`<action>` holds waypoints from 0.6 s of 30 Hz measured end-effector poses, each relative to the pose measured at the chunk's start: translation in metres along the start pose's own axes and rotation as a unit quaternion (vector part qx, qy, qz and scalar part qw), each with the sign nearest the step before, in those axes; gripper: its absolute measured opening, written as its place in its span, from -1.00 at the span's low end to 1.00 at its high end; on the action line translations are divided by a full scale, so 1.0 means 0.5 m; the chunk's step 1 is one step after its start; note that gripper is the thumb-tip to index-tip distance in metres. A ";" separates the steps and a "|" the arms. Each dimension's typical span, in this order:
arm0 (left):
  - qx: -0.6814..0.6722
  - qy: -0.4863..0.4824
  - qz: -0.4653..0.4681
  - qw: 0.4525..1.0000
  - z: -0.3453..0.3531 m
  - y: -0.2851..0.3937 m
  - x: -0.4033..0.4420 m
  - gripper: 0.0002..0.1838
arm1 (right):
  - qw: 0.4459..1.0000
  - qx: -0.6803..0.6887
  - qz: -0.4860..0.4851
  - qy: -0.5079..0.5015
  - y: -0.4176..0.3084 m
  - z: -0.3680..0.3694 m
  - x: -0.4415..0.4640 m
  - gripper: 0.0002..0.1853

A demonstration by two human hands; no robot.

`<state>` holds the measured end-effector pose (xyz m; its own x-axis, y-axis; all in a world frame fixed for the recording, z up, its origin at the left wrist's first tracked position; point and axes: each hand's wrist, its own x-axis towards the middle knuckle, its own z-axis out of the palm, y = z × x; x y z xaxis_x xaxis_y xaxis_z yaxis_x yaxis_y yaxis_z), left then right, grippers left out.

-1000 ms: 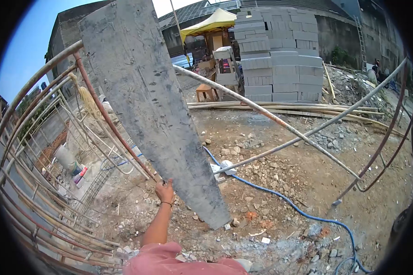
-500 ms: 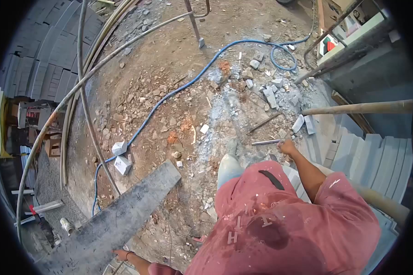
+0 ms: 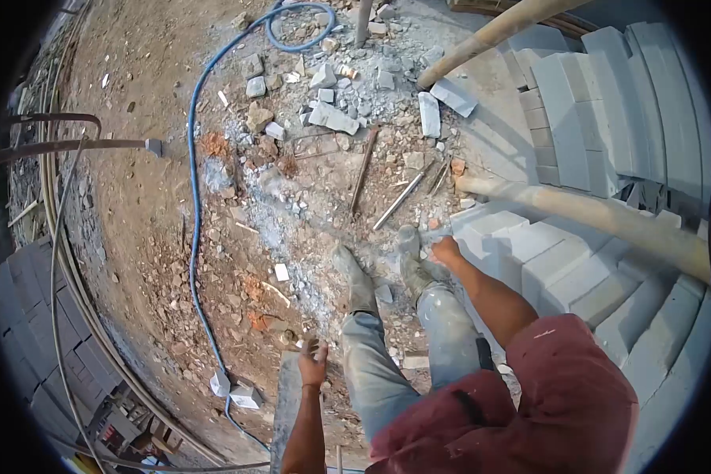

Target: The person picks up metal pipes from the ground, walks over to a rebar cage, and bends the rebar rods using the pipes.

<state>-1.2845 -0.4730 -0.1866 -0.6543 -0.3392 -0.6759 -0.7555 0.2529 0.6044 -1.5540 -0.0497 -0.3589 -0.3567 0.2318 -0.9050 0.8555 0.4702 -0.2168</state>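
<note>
My left hand (image 3: 314, 365) is raised over the near end of a long dark board (image 3: 286, 407), its fingers loosely bent and a little apart. Nothing shows in it. My right hand (image 3: 445, 251) is curled closed in front of my right leg, and no object shows in it. Beyond it, a silver metal tube (image 3: 400, 199) lies on the rubble, apart from the hand. Close by is a thin dark rod (image 3: 364, 170). My dusty boots (image 3: 412, 265) stand on the broken ground between my hands.
Stacked grey blocks (image 3: 541, 257) line the right side, with a thick pole (image 3: 592, 213) across them. A blue hose (image 3: 194, 237) runs down the left. Loose block pieces (image 3: 333, 118) lie ahead. Bent metal pipes (image 3: 79, 150) reach in from the left.
The view has turned, and my legs and boots now show more fully. My left hand has come up from beside the board. The right hand no longer overlaps the silver tube's end.
</note>
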 end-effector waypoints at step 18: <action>0.362 -0.089 0.135 0.918 0.723 0.166 1.070 -0.69 | 0.988 0.120 0.010 0.092 -0.049 0.282 0.622 -0.54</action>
<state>-1.7095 -0.3060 -0.6502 -0.7670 -0.0388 -0.6404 -0.3477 0.8640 0.3641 -1.6331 -0.1092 -0.6864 -0.3823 0.4011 -0.8324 0.9196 0.2536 -0.3001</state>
